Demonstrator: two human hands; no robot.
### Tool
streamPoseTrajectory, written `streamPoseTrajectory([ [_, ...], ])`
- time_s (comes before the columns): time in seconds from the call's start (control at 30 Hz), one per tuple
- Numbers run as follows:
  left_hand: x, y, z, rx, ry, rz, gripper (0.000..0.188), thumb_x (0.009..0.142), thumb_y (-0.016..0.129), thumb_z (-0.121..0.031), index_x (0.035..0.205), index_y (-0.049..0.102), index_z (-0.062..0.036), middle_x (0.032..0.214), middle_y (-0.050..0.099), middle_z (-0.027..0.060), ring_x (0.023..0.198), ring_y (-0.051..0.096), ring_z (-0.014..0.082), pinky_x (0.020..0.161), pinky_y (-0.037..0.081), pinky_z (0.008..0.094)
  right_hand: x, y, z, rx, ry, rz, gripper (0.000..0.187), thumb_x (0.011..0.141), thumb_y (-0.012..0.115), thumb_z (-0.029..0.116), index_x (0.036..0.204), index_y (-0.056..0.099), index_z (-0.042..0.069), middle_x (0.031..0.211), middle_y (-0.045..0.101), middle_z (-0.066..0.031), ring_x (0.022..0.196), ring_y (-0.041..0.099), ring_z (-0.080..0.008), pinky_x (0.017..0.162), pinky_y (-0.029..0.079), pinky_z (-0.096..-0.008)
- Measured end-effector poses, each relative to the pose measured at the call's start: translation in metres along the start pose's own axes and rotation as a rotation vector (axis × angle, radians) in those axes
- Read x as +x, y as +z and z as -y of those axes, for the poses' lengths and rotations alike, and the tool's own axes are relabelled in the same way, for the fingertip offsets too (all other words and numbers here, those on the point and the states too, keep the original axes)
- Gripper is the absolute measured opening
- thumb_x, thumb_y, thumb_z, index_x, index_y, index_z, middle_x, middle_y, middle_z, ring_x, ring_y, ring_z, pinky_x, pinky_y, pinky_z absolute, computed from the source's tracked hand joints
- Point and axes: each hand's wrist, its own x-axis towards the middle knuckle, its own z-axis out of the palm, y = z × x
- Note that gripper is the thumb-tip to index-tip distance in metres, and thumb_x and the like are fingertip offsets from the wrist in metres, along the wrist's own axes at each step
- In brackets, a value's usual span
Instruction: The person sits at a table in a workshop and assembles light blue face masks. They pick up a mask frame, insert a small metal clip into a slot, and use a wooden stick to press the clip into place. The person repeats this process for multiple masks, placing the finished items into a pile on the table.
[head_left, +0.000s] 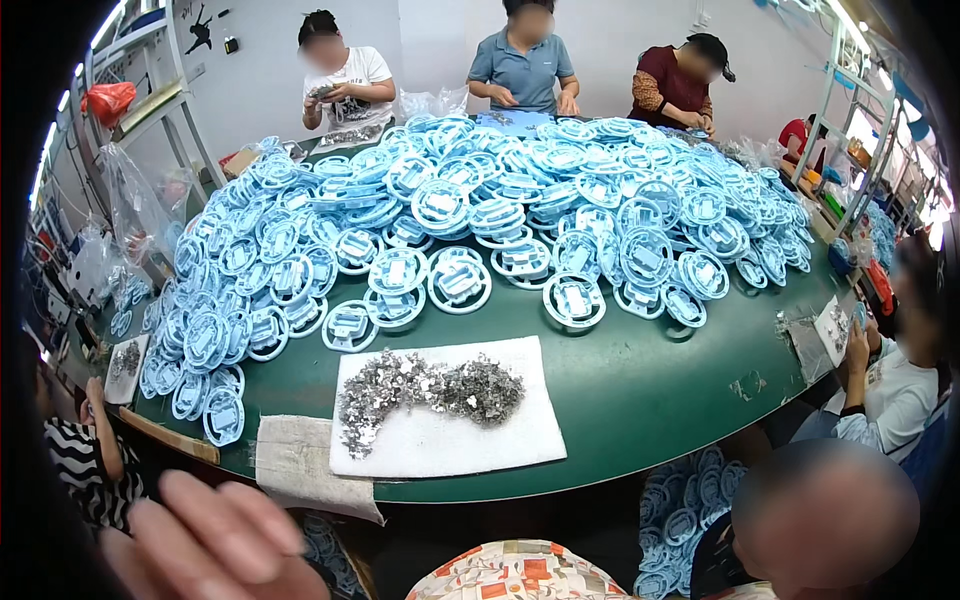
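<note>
My left hand point(215, 545) is raised close to the camera at the lower left. Its fingers are stretched out and somewhat blurred, with nothing seen in them. At the lower right looms a smeared skin-coloured shape point(825, 515), possibly my right hand; no fingers can be made out on it. In front of me a white foam sheet point(500, 450) lies at the table's near edge, bearing a loose heap of small silvery metal pieces point(430, 390). Beyond it rises a large pile of light-blue round plastic parts point(460, 280), ring-shaped with a block across the middle.
The green table point(640, 400) curves around me. A beige cloth point(295, 450) hangs over its edge beside the foam. Several people work around it, one in a blue shirt point(525, 70) opposite. More blue parts point(680, 515) lie below the table's edge. Metal racks point(165, 90) stand at the sides.
</note>
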Motion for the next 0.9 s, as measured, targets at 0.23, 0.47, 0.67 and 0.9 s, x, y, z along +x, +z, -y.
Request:
streamPoseTrajectory([
  [0.23, -0.009, 0.006, -0.005, -0.061, -0.057, 0.399, 0.024, 0.1, 0.066, -0.03, 0.124, 0.07, -0.0299, 0.124, 0.067, 0.0034, 0.115, 0.063, 0.0283, 0.094, 0.055, 0.0453, 0.023, 0.013, -0.021, -0.001, -0.004, 0.211, 0.022, 0.093, 0.074, 0.014, 0.114, 0.069, 0.019, 0.094, 0.068, -0.0035, 0.07, 0.058, -0.0148, 0.056, 0.043, -0.0273],
  [0.47, -0.005, 0.003, 0.0, -0.218, -0.105, 0.348, 0.027, 0.099, 0.069, -0.022, 0.126, 0.068, -0.022, 0.129, 0.068, 0.0049, 0.115, 0.068, 0.0259, 0.097, 0.057, 0.0432, 0.026, 0.005, -0.028, 0.116, 0.095, 0.232, 0.02, 0.091, 0.075, 0.012, 0.11, 0.07, 0.018, 0.094, 0.07, -0.0018, 0.072, 0.06, -0.0149, 0.056, 0.042, -0.0273],
  [0.67, -0.016, -0.018, 0.006, -0.346, -0.107, 0.367, 0.023, 0.097, 0.07, -0.014, 0.12, 0.068, -0.018, 0.12, 0.072, 0.0039, 0.108, 0.071, 0.0223, 0.094, 0.059, 0.0397, 0.036, 0.004, -0.031, 0.038, 0.058, 0.385, 0.023, 0.089, 0.075, 0.011, 0.109, 0.07, 0.02, 0.095, 0.069, -0.0013, 0.072, 0.059, -0.0145, 0.062, 0.043, -0.0289],
  [0.9, -0.014, -0.023, 0.011, -0.335, -0.012, 0.414, 0.023, 0.092, 0.074, -0.006, 0.111, 0.07, -0.0169, 0.118, 0.072, 0.0029, 0.104, 0.072, 0.0212, 0.096, 0.06, 0.0382, 0.019, 0.005, -0.045, 0.166, 0.093, 0.311, 0.023, 0.091, 0.073, 0.011, 0.112, 0.069, 0.021, 0.095, 0.069, -0.0023, 0.073, 0.06, -0.0155, 0.063, 0.044, -0.0289],
])
